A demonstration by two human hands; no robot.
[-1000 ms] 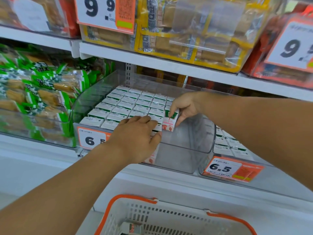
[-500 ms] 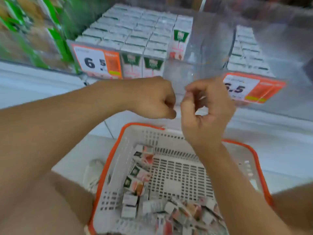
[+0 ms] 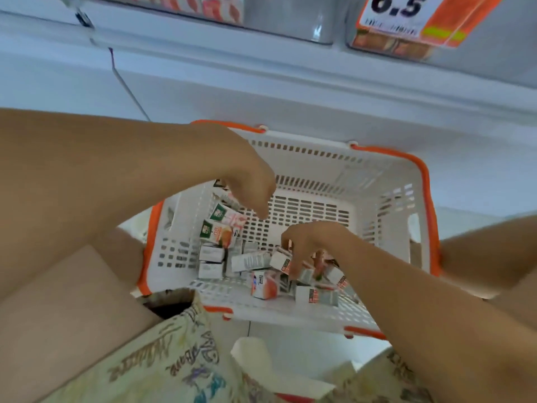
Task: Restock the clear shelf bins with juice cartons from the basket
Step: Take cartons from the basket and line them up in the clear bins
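Right hand (image 3: 312, 245) down in the basket (image 3: 386, 181), fingers curled into the heap of juice cartons (image 3: 261, 269) and seemingly closing on one or two near the middle (blur hides how firm the hold is). Left hand (image 3: 250, 184) hanging above the basket's left side, fingers loosely bent, holding nothing, just over two green-and-orange cartons (image 3: 222, 225) propped against the wall.

Plenty left to do, by the look of it: a good pile lying jumbled along the basket's near and left parts, far half of the floor bare. Up top, only the bottom edges of the clear shelf bins (image 3: 290, 27) showing, with cartons visible through the front of the left one and an orange price tag (image 3: 430, 16) on the right; impossible to judge from here how full either stands.

Around: white shelf base behind the basket, patterned shorts (image 3: 162, 362) and bare knees on both sides. Nothing blocking the lift except the orange rim and the person's own left forearm crossing above the pile.
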